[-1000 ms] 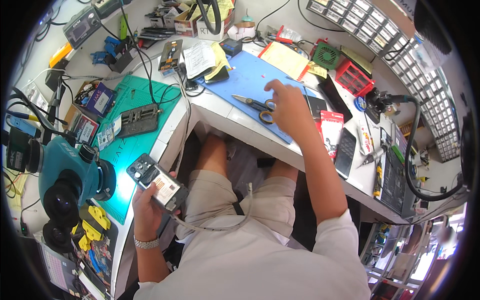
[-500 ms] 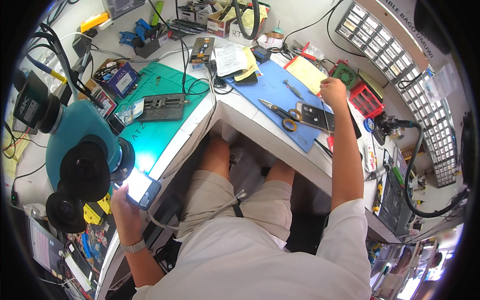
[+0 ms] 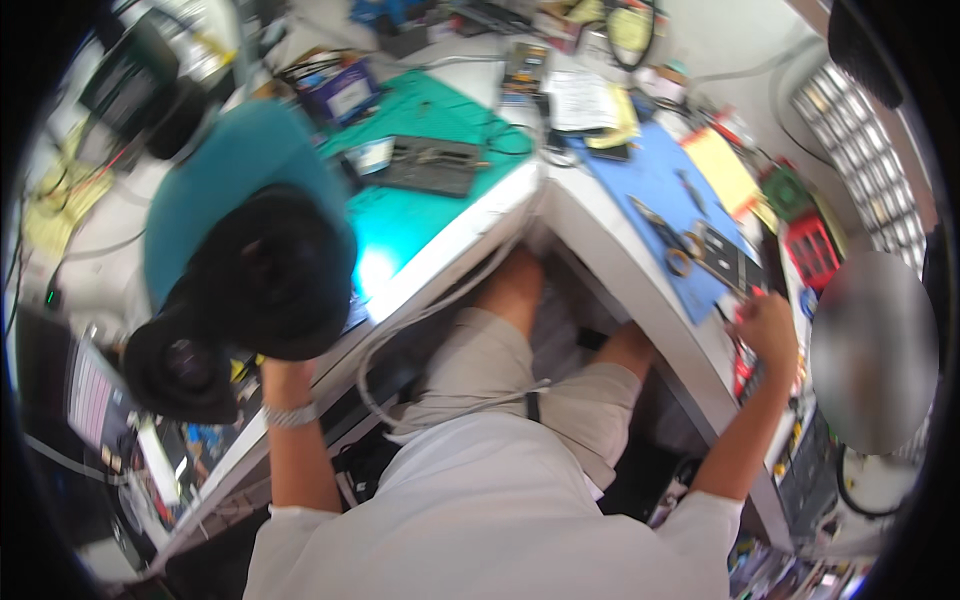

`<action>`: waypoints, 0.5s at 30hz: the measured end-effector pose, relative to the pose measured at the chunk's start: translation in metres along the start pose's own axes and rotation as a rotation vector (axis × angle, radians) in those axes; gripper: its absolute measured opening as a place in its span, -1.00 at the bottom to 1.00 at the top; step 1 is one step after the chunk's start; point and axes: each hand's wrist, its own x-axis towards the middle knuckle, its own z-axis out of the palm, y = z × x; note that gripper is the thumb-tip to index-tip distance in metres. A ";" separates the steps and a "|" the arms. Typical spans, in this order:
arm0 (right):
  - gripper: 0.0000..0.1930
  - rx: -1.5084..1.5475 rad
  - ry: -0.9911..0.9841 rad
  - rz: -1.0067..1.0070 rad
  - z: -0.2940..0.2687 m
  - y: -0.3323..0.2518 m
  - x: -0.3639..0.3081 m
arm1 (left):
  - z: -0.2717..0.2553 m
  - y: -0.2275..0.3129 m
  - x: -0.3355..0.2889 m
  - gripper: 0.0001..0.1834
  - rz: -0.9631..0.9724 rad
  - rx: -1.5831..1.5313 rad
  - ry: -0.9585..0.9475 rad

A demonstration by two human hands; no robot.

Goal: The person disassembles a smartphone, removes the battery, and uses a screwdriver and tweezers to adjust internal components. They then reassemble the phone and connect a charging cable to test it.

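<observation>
My left hand (image 3: pixel 288 374) is under the black eyepieces (image 3: pixel 265 270) of the teal microscope (image 3: pixel 240 160), its fingers mostly hidden. A dark edge of the smartphone (image 3: pixel 355 312) it holds shows beside the bright light spot. A metal-band watch (image 3: pixel 290 415) circles that wrist. My right hand (image 3: pixel 768 332) is closed, smeared by motion, at the right front of the blue mat (image 3: pixel 640 210). Red shows by its fingers, but what they hold cannot be made out. Close by lie a dark phone (image 3: pixel 725 255) and scissors (image 3: pixel 665 235) with tan handles.
A green mat (image 3: pixel 400 230) bears a dark phone-holding fixture (image 3: pixel 430 165). Papers (image 3: pixel 583 100) and a yellow sheet (image 3: pixel 722 172) lie farther back. A red rack (image 3: pixel 812 250) and wall drawers (image 3: pixel 865 155) stand right. A grey blur covers part of the right side.
The view has turned left, shifting the bench rightward. My right hand has drawn back from beside the yellow sheet toward the bench's near edge. The microscope now covers my left hand and most of the smartphone.
</observation>
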 end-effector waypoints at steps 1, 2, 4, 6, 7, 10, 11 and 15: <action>-0.67 0.028 -0.030 0.101 -0.006 -0.017 -0.015 | 0.005 -0.013 0.007 -0.62 0.017 -0.056 -0.035; -0.68 0.095 -0.010 0.099 0.003 -0.006 -0.022 | 0.008 -0.022 0.009 -0.60 0.037 -0.117 -0.060; -0.75 0.087 0.019 0.144 0.003 -0.018 -0.032 | 0.008 -0.035 0.013 -0.54 0.076 -0.226 -0.101; -0.80 0.082 0.091 0.153 0.005 -0.027 -0.029 | -0.007 -0.040 0.015 -0.48 0.122 -0.314 -0.093; -0.83 0.095 0.144 0.177 0.004 -0.028 -0.030 | -0.014 -0.043 0.017 -0.45 0.142 -0.355 -0.097; -0.89 0.443 0.358 0.061 -0.002 -0.041 -0.034 | -0.033 -0.060 0.031 -0.36 0.214 -0.261 -0.098; -0.90 0.618 0.433 -0.015 -0.006 -0.060 -0.037 | -0.046 -0.072 0.032 -0.33 0.265 -0.104 -0.085; -0.85 0.865 0.382 -0.263 0.014 -0.170 -0.045 | -0.048 -0.095 0.022 -0.30 0.270 0.162 0.026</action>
